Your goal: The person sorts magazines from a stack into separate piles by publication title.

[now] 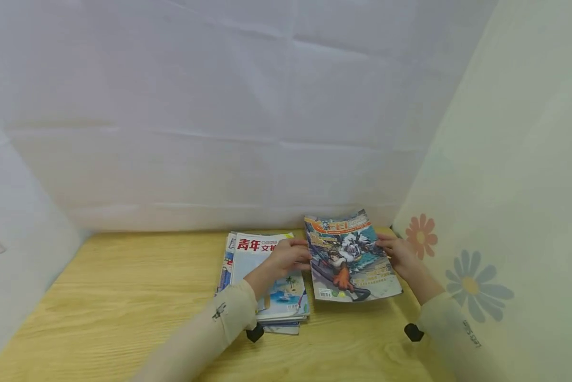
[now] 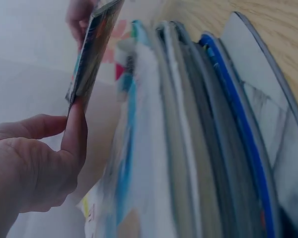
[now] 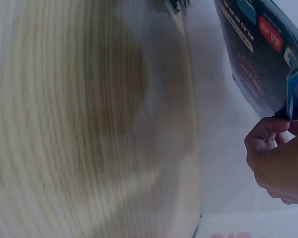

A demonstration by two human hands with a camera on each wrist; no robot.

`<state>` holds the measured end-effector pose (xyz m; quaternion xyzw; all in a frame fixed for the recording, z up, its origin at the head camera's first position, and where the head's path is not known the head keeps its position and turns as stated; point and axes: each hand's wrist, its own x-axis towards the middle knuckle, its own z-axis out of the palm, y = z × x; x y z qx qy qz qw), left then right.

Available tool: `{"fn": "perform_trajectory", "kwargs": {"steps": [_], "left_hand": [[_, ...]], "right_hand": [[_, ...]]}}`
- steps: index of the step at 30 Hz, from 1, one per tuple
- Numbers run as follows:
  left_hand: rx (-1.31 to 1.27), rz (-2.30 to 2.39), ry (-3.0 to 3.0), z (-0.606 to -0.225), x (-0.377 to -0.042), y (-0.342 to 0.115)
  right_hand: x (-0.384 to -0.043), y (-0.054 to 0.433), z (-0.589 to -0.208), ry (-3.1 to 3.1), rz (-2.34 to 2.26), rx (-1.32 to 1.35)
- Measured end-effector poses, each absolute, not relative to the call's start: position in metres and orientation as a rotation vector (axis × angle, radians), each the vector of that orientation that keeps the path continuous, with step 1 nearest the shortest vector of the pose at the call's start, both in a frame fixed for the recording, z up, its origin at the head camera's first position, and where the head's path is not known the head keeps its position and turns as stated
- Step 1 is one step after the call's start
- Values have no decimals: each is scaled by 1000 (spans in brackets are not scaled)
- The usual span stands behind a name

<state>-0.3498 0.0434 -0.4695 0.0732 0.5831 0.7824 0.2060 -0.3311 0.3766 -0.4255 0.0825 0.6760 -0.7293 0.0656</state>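
Note:
A magazine (image 1: 348, 260) with an illustrated cover and an orange title band is held up off the table between both hands. My left hand (image 1: 290, 254) pinches its left edge; in the left wrist view the thumb and a finger of that hand (image 2: 44, 153) meet on the magazine's edge (image 2: 92, 54). On the opposite edge my right hand (image 1: 396, 252) grips it, and the right wrist view shows those fingers (image 3: 268, 136) pinching a side below the dark back cover (image 3: 248, 54). Under my left forearm lies a stack of magazines (image 1: 247, 265), the top one with a red title.
The stack stands on a wooden table (image 1: 138, 297), its spines and edges slightly uneven (image 2: 188, 124). A pale cloth wall (image 1: 195, 159) rises behind the table. Close on the right is a side wall with printed flowers (image 1: 472, 286).

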Motion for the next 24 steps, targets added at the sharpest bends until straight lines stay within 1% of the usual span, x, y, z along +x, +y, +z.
{"fn": "perform_trajectory", "kwargs": {"steps": [11,17,24], "left_hand": [[78,2154,1688,-473,-344,86],[38,2142,1759,-474,-337,90],[-6,2137,1750,-480,-332,92]], "right_hand": [[-342,414,-442,2119,-2023,186],[-346,416,-455,2137,-2058,252],[-348,415,-472,2248,-1945,265]]}}
